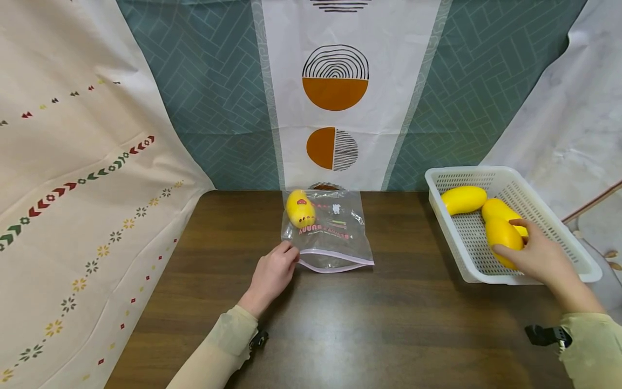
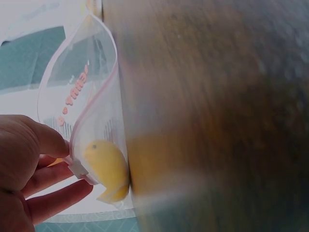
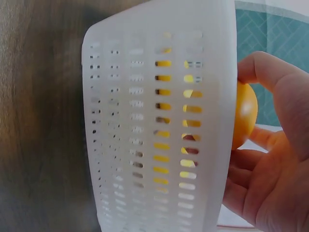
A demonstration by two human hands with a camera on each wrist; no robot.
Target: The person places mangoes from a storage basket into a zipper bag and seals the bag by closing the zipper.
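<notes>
A clear zip bag (image 1: 352, 237) with a pale pink seal lies flat on the table, its mouth facing me and gaping a little. Inside it, near the far left, rests a yellow mango (image 1: 300, 208). My left hand (image 1: 276, 271) pinches the left corner of the bag's mouth, by the end of the seal (image 2: 78, 168). Over on the right, my right hand (image 1: 543, 253) reaches into a white plastic basket (image 1: 451, 237) and grips a mango (image 1: 502, 236) between thumb and fingers. In the right wrist view this mango (image 3: 246, 113) shows above the basket rim.
Two more mangoes share the basket: one (image 1: 464, 200) at its back left, another (image 1: 497, 208) partly behind the held one. Patterned cloth (image 1: 233, 97) hangs along the table's back edge, and cream cloth (image 1: 121, 216) slopes down at the left.
</notes>
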